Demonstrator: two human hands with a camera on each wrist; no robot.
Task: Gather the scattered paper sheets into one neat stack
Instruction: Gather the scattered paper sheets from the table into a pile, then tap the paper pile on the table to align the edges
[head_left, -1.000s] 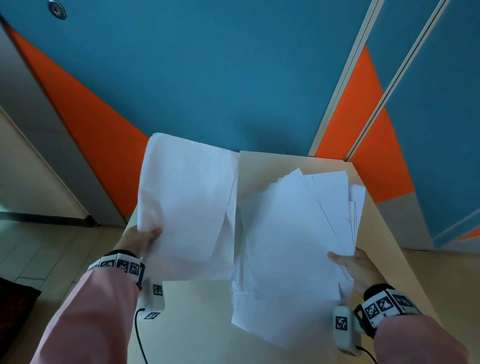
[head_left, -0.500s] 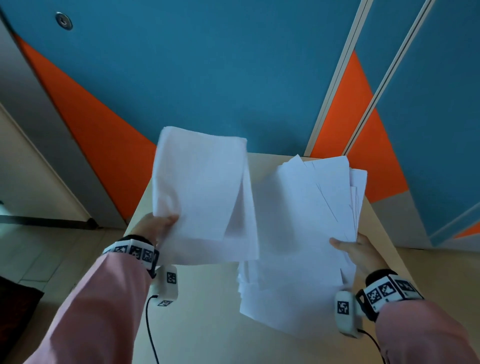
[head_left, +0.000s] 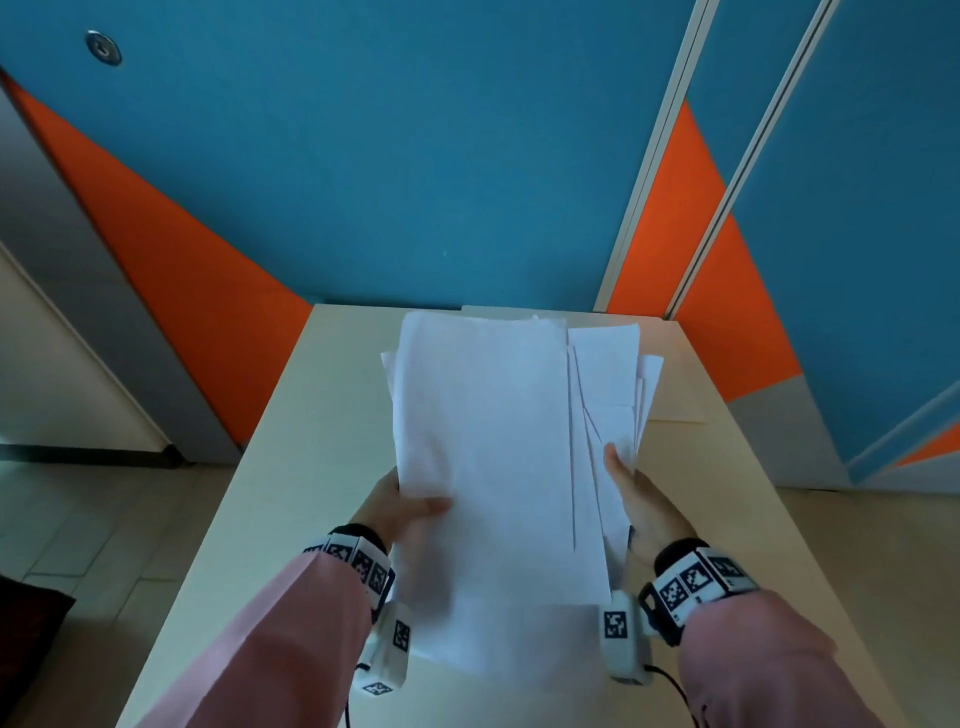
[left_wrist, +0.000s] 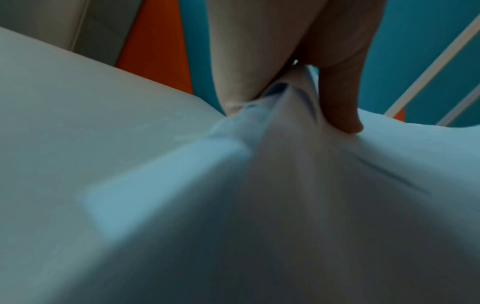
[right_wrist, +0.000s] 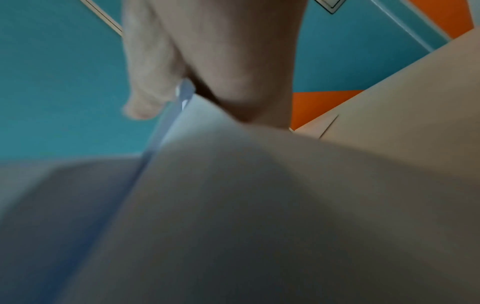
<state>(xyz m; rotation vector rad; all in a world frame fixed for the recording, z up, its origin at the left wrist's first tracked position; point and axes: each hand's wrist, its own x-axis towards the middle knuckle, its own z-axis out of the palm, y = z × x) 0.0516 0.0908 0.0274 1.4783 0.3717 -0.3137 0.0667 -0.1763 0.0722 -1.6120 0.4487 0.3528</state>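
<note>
Merged sheets (head_left: 488, 467) between both hands.

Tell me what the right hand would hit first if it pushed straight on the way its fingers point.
Probably nothing solid: the right hand, gripping the paper sheets, points over the table toward the blue wall. Depth is unclear.

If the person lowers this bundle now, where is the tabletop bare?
The table shows bare strips left of the left hand and right of the right hand. A flat sheet lies at the far right. The middle is hidden under the held paper sheets.
</note>
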